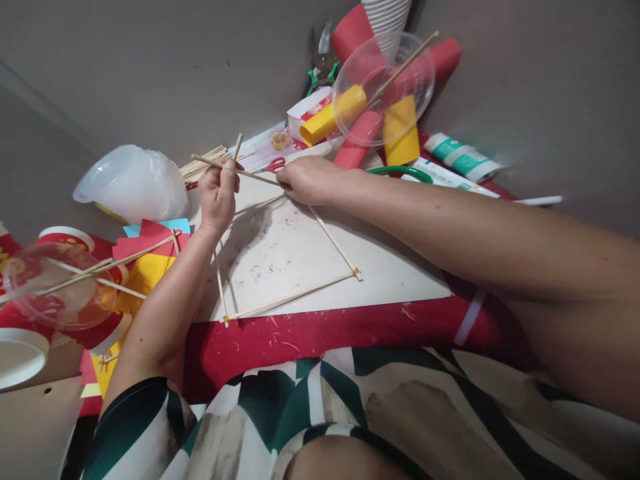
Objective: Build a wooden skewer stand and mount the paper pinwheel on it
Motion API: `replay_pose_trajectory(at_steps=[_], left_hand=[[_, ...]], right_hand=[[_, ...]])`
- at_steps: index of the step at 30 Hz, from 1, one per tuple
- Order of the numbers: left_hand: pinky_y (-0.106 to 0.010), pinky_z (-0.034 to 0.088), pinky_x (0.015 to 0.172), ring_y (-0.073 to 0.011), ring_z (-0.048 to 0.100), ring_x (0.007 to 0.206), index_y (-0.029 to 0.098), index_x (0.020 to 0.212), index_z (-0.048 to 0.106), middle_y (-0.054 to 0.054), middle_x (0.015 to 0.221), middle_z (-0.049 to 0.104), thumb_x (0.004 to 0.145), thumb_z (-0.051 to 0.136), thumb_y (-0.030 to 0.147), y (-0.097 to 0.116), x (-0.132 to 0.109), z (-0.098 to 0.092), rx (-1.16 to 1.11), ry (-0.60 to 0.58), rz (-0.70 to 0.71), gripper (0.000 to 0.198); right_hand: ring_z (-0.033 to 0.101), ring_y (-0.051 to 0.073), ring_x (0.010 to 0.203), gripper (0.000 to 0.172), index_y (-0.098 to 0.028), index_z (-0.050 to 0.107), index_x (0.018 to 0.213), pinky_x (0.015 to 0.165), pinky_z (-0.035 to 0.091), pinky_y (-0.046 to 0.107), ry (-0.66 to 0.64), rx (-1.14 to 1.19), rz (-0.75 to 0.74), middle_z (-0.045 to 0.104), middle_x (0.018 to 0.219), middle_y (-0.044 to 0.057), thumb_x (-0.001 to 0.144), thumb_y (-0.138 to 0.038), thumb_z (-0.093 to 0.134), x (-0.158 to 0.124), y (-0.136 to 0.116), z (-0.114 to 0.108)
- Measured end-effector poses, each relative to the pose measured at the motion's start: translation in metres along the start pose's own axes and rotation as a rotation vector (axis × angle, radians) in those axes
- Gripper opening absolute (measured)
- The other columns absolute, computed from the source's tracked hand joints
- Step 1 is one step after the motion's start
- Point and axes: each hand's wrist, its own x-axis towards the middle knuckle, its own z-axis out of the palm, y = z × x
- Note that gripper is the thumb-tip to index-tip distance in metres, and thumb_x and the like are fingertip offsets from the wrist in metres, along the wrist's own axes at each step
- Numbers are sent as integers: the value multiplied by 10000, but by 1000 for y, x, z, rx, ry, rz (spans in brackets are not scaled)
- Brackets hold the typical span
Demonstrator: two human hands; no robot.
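Note:
My left hand (218, 193) pinches a thin wooden stick (257, 177) where a second, short stick (238, 145) crosses it, thumb uppermost. At the other end of that long stick is my right hand (307, 180), its fingers closed on it. Below both hands, a four-sided frame of sticks (290, 293) rests on the white board (280, 247). Small orange-brown ties bind its two near corners. The far corners are partly hidden by my hands, so I cannot tell how the held sticks join there.
Red-handled scissors (277, 164) and a bundle of sticks (203, 165) lie behind my hands. Paper rolls, a clear lid (384, 88) and green-handled pruners (321, 63) crowd the back. At left are red cups (105, 333), coloured paper (150, 273) and a translucent bag (135, 183).

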Motion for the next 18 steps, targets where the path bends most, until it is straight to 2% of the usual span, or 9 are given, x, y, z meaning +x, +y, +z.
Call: replay_pose_trajectory(at_steps=[5, 10, 14, 18], left_hand=[[-274, 348, 549, -114, 434, 521, 216, 722, 671, 30, 521, 425, 895, 590, 665, 0, 0, 16, -54, 8, 77, 488], [-266, 365, 549, -104, 445, 509, 209, 769, 710, 34, 520, 452, 905, 581, 654, 4, -3, 19, 0, 37, 96, 483], [-248, 349, 522, -85, 427, 484, 214, 823, 749, 45, 525, 461, 886, 611, 651, 22, -4, 16, 23, 68, 133, 462], [-237, 361, 512, -82, 449, 498, 203, 815, 764, 31, 537, 487, 881, 637, 629, 55, 0, 13, -14, 73, 116, 449]], right_hand=[[624, 227, 848, 227, -182, 745, 1014, 655, 344, 332, -5, -1, 29, 740, 980, 117, 929, -179, 535, -9, 3, -5], [632, 259, 865, 252, -159, 743, 1024, 650, 328, 345, 12, 12, 27, 736, 996, 147, 924, -189, 514, -12, 3, -4], [635, 266, 883, 259, -168, 731, 1035, 647, 320, 343, 62, 53, 6, 738, 1008, 139, 968, -270, 503, -14, -1, -8], [634, 243, 890, 296, -165, 707, 1036, 652, 310, 330, 194, 143, -38, 743, 1014, 116, 1014, -341, 470, -21, -11, -20]])
